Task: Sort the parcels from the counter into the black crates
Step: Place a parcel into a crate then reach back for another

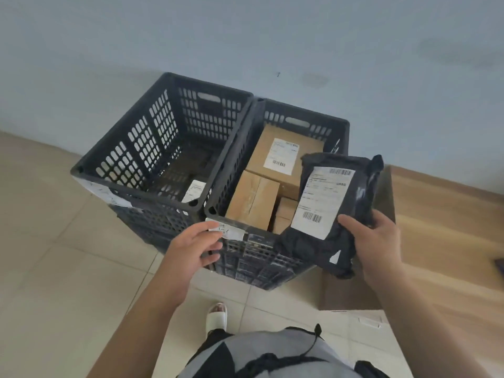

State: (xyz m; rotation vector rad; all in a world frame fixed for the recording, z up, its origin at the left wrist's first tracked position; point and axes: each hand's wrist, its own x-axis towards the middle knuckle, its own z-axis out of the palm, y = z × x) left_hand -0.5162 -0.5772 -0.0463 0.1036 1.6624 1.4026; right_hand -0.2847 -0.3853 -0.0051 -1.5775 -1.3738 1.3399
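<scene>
Fingers (351,222) of the right hand (376,241) are wrapped round the lower right edge of a black poly mailer (338,203), thumb across the front just beside its white shipping label (323,200), so it's being held up label-out at about 3 o'clock in the view. Left hand (193,249) is kept loose and spread, nothing held, hovering at the near rim of the right crate (261,241) right by a white tag (226,230) stuck there. Whether the tag is actually being touched can't be told.

Two black crates are set side by side on the tiled floor (54,241) against the wall. Left crate (131,165), at about 10 o'clock, looks nearly bare, with only one labelled parcel (195,190) seen low in its near right corner. The right crate is already packed with cardboard boxes (281,156).

Step-wise, looks like the label is being read against the crate tag, so the sorting decision is probably mid-way. Next move would need the mailer carried over whichever crate matches and let go flat. If it's the right one, it'd have to be laid on top of the boxes; soft bag, so it could slump into a gap. The wooden counter (450,214) sits off at 3 o'clock.
</scene>
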